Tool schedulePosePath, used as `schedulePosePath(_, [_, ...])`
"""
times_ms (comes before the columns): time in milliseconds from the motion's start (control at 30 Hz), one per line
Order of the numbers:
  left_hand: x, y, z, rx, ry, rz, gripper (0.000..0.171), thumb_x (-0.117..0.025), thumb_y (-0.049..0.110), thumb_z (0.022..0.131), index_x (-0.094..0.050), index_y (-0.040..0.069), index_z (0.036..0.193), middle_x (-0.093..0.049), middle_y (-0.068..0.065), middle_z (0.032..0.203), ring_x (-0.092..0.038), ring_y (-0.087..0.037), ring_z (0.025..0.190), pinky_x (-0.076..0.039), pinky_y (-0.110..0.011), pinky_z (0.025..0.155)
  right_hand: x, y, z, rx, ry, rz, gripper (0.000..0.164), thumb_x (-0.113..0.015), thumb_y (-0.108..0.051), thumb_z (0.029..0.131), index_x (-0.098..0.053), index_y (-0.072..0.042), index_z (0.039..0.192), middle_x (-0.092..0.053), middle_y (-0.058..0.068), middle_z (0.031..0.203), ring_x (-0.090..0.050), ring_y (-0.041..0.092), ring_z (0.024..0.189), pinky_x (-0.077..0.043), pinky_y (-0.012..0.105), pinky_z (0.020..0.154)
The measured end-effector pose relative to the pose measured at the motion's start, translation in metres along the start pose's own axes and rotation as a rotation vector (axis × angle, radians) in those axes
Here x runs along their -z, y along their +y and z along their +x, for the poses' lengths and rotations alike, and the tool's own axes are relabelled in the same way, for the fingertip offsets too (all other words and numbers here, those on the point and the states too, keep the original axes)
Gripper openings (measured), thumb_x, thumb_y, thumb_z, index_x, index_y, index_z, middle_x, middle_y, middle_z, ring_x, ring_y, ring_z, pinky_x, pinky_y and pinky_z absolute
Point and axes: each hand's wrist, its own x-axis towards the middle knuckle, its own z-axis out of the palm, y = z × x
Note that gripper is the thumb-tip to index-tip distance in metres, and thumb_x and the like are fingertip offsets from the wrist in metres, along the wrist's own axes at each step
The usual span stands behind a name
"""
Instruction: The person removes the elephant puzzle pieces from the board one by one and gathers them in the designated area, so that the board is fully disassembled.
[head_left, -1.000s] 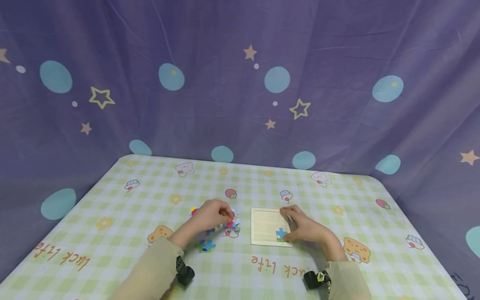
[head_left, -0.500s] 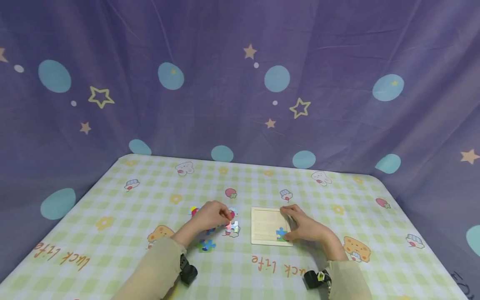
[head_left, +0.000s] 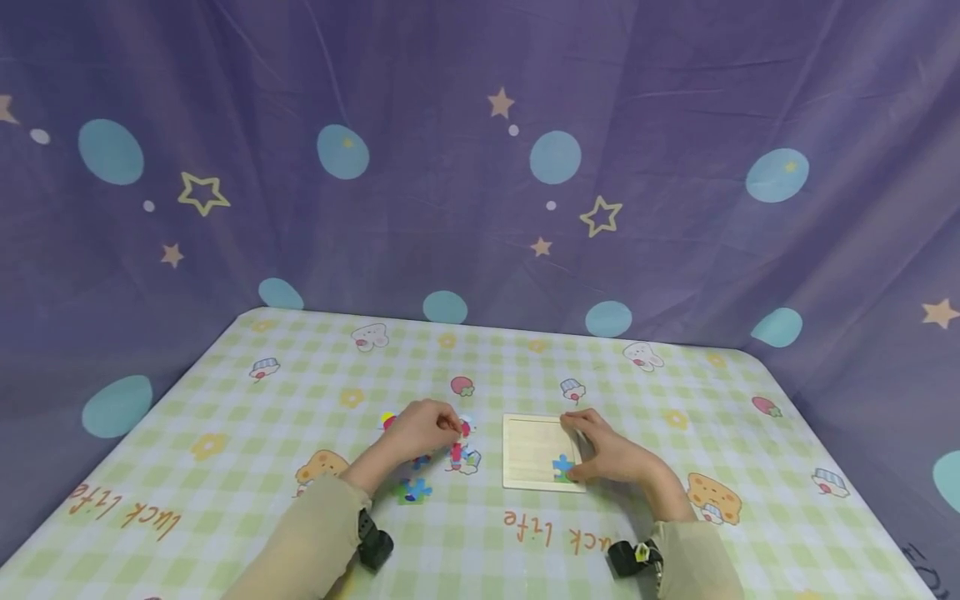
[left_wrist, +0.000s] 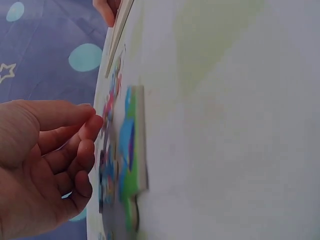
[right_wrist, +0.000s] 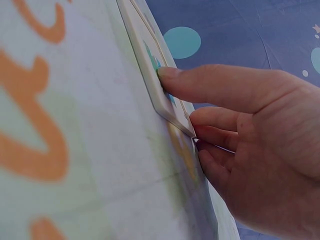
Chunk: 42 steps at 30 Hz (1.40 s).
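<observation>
In the head view my left hand (head_left: 423,429) pinches a red and blue jigsaw puzzle piece (head_left: 456,456) at its upper edge, just over the table; its contact is partly hidden in the left wrist view. My right hand (head_left: 611,450) grips the right side of a shallow wooden puzzle tray (head_left: 525,450). Its thumb (right_wrist: 172,75) lies by a blue and green puzzle piece (head_left: 562,467) in the tray's near right corner. The other fingers reach the tray's far edge. Another blue and green piece (head_left: 414,490) lies below my left hand.
More puzzle pieces lie around my left hand, among them a yellow and red one (head_left: 387,422); the hand partly covers some. A green checked tablecloth (head_left: 247,450) with printed pictures covers the table. A purple curtain (head_left: 450,233) hangs behind it.
The red and blue piece at my left fingertips has changed its angle; its bright glare of half a second ago is gone. My right hand and the tray have stayed in place.
</observation>
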Motion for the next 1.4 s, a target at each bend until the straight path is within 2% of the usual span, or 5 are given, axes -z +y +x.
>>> schedulePosePath(200, [-0.010,0.015,0.007,-0.060,-0.008,0.005,0.004,-0.066,0.012,0.078,-0.066,0.008,0.078,-0.056,0.005,0.065,-0.048,-0.009,0.058,-0.040,-0.023,0.056,0.000,0.001,-0.001,0.000,-0.001,0.006,0.081,-0.073,-0.017,0.073,-0.030,0.002,0.139,-0.024,0.017,0.140,-0.020,0.037,0.131,-0.025,0.054,0.101])
schedulePosePath(500, [-0.036,0.041,0.013,-0.159,-0.064,-0.023,0.006,-0.062,0.007,0.080,-0.068,0.009,0.081,-0.058,0.005,0.067,-0.048,-0.006,0.059,-0.040,-0.022,0.055,0.001,0.002,0.000,0.029,0.000,-0.024,0.081,-0.073,-0.019,0.073,-0.031,0.004,0.138,-0.026,0.019,0.138,-0.022,0.039,0.130,-0.024,0.055,0.101])
schedulePosePath(867, [-0.065,0.071,0.026,-0.141,-0.148,0.022,0.020,-0.065,0.013,0.080,-0.068,0.010,0.100,-0.064,0.005,0.078,-0.055,-0.004,0.068,-0.043,-0.021,0.064,0.000,0.002,-0.001,0.020,0.003,-0.015,0.081,-0.073,-0.019,0.073,-0.030,0.004,0.138,-0.026,0.019,0.138,-0.023,0.038,0.130,-0.024,0.056,0.101])
schedulePosePath(1233, [-0.079,0.088,0.028,-0.192,-0.205,0.103,0.023,-0.064,0.012,0.079,-0.070,0.010,0.100,-0.055,0.007,0.064,-0.043,-0.005,0.056,-0.036,-0.018,0.058,-0.001,0.004,0.000,0.031,0.003,0.003,0.082,-0.073,-0.018,0.072,-0.030,0.004,0.138,-0.025,0.018,0.138,-0.023,0.037,0.131,-0.020,0.055,0.103])
schedulePosePath(1400, [-0.082,0.091,0.030,-0.200,-0.199,0.134,0.021,-0.065,0.012,0.077,-0.072,0.013,0.098,-0.058,0.009,0.068,-0.045,-0.004,0.058,-0.037,-0.017,0.057,0.001,0.002,-0.002,0.038,0.000,-0.007,0.083,-0.073,-0.018,0.072,-0.030,0.005,0.138,-0.025,0.019,0.138,-0.022,0.039,0.130,-0.020,0.056,0.102])
